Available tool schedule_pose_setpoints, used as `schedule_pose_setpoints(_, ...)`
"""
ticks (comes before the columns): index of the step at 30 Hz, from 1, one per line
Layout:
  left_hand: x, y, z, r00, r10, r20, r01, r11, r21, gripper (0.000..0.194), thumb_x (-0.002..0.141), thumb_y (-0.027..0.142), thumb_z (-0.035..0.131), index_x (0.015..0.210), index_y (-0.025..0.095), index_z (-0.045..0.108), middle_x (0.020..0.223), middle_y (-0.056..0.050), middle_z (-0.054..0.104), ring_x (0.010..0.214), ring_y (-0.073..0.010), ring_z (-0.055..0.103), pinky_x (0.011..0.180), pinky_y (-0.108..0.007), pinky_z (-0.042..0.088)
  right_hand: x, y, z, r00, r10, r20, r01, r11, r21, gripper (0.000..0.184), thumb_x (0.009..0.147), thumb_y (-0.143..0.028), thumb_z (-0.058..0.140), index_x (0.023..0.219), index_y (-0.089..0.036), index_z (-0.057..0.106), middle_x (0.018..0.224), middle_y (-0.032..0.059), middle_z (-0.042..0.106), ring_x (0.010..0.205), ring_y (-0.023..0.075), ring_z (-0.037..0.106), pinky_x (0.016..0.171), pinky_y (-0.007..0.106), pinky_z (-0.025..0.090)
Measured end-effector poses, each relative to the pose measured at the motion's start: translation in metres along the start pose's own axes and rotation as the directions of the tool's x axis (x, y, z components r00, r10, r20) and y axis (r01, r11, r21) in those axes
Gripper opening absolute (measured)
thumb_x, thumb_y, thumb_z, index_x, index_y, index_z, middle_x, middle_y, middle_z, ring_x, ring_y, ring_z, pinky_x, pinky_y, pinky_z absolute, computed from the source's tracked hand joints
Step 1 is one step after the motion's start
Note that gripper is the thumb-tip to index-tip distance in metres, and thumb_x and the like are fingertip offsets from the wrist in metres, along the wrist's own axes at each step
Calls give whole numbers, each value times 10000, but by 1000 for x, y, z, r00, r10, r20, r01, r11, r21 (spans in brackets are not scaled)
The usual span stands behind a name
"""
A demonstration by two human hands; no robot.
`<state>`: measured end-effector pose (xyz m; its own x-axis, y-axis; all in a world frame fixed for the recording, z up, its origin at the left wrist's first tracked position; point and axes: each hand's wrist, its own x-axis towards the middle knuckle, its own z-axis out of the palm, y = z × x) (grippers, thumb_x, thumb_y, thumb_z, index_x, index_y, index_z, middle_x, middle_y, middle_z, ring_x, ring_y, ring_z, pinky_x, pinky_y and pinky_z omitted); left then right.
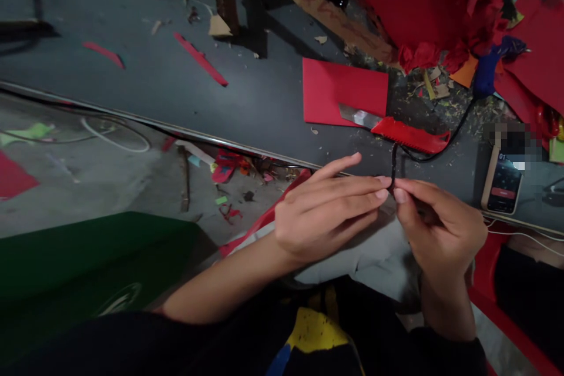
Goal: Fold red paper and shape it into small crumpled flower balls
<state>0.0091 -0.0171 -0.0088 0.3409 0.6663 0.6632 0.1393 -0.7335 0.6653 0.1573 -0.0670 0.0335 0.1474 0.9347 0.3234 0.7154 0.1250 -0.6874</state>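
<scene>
A thin, black, twisted-looking strip stands nearly upright between my fingertips at the table's front edge. My right hand pinches its lower end between thumb and forefinger. From the left, my left hand reaches it with long, straight fingers, their tips closed at the strip and one finger raised apart. The left thumb is hidden. Just beyond the strip lies a box cutter with a red handle, its blade resting on a folded red paper.
A blue glue gun with a black cord lies among scraps at right. A phone sits near the edge. A large red papered object and cardboard strip stand behind. Red paper strips lie left.
</scene>
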Motion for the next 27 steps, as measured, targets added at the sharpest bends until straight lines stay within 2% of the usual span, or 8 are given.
schedule_pose_setpoints(2,0,1,2,1000,-28,-5,28,1000,-8,152,800,93,667,914,187,630,880,-27,745,755,-166,722,931,-358,571,-2,1,0,1000,18,2,-18,1000,12,171,781,-114,631,892,-239,666,817,-33,735,673,112,677,630,232,571)
schedule_pose_setpoints(7,-1,2,9,981,-144,-132,130,985,-110,201,762,54,689,882,209,642,842,7,745,737,-166,722,877,-378,600,-3,5,-1,993,111,37,-116,977,180,203,856,-134,466,846,-219,649,768,-11,679,672,116,641,612,254,551)
schedule_pose_setpoints(13,0,2,9,963,-223,-151,194,963,-185,204,745,54,706,857,216,656,844,19,743,736,-159,721,882,-376,596,2,5,0,987,149,52,-156,976,151,93,802,-178,627,839,-245,680,782,-38,721,644,99,654,610,215,545)
schedule_pose_setpoints(18,0,-1,7,983,-147,-112,130,980,-152,141,764,90,699,822,211,653,836,9,746,720,-158,720,852,-358,597,6,7,1,962,208,177,-248,936,251,26,779,-248,674,778,-240,699,693,-48,715,570,97,643,549,200,531)
schedule_pose_setpoints(23,1,-8,6,994,-76,-78,61,982,-179,84,792,140,685,801,218,653,812,4,748,699,-157,720,784,-312,603,8,10,0,904,282,322,-405,807,430,45,797,-236,663,788,-254,703,667,-64,707,545,78,636,511,165,519)
schedule_pose_setpoints(27,1,-10,7,989,-102,-104,73,966,-248,68,805,157,675,781,217,654,782,10,747,687,-150,719,767,-293,606,7,11,1,883,300,362,-452,751,480,46,794,-261,671,768,-254,708,639,-58,694,529,82,630,510,176,529)
